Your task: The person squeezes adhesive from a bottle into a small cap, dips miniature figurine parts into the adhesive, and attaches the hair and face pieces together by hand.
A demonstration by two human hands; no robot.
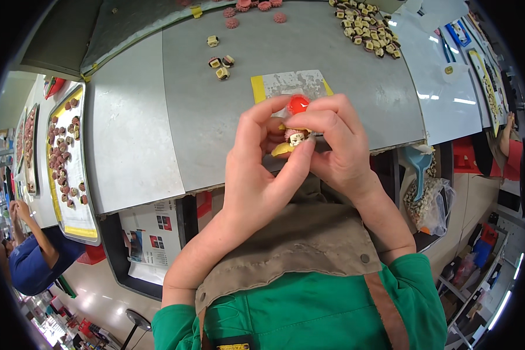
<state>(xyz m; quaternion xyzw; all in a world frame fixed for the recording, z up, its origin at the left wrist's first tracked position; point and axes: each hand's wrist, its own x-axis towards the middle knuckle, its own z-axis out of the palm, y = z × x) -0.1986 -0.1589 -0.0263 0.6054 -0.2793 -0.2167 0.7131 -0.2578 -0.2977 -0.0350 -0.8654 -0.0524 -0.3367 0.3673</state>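
My left hand [261, 154] and my right hand [339, 140] meet over the table's front edge, fingers bent and pinching. Between them is a small pink ridged piece [293, 134] with a cream block [297, 139] with dark marks on its near side. A yellow flap [283, 150] sticks out below it by my left fingers, and more yellow shows above. Just past my fingertips is a glossy red round thing [298, 104]; whether I touch it cannot be made out. Beyond the hands lies a worn white sheet [294, 83] with yellow tape at its sides.
Pink ridged pieces [232, 23] and a pile of cream-and-dark blocks [370, 29] sit at the table's far side, with a few loose blocks [222, 73] nearer. A tray [90, 224] of pieces stands left. At right hangs a blue scoop [419, 166]. Another person's blue sleeve [41, 262] shows far left.
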